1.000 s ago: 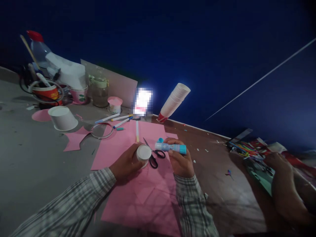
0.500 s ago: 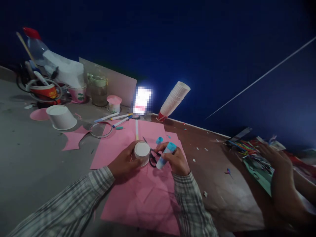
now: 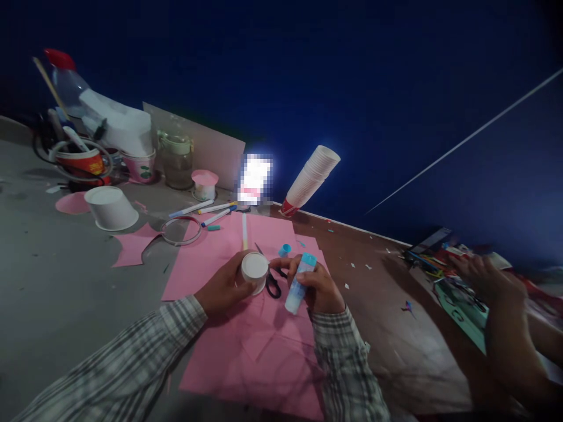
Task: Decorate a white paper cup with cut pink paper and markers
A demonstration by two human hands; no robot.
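Blue glue stick (image 3: 301, 283), label (image 3: 298, 288) illegible, in right hand (image 3: 324, 289); white cup (image 3: 254, 268), left hand (image 3: 226, 285).

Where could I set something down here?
Widest: the grey tabletop bordered by the upturned white tub, pink cut-out and left sleeve. Also the brown surface between the right sleeve and the other person's arm, barring small scraps. Crowded: around the lidded jar, and the pink paper, with scissors and blue cap.

My scissors (image 3: 273, 286) lie partly hidden behind the small white cup (image 3: 254, 266) and my right hand (image 3: 323, 288); a pixelated blur masks a bright object (image 3: 254, 179), while the picture's edge cuts off a co-worker's arm (image 3: 510, 328).
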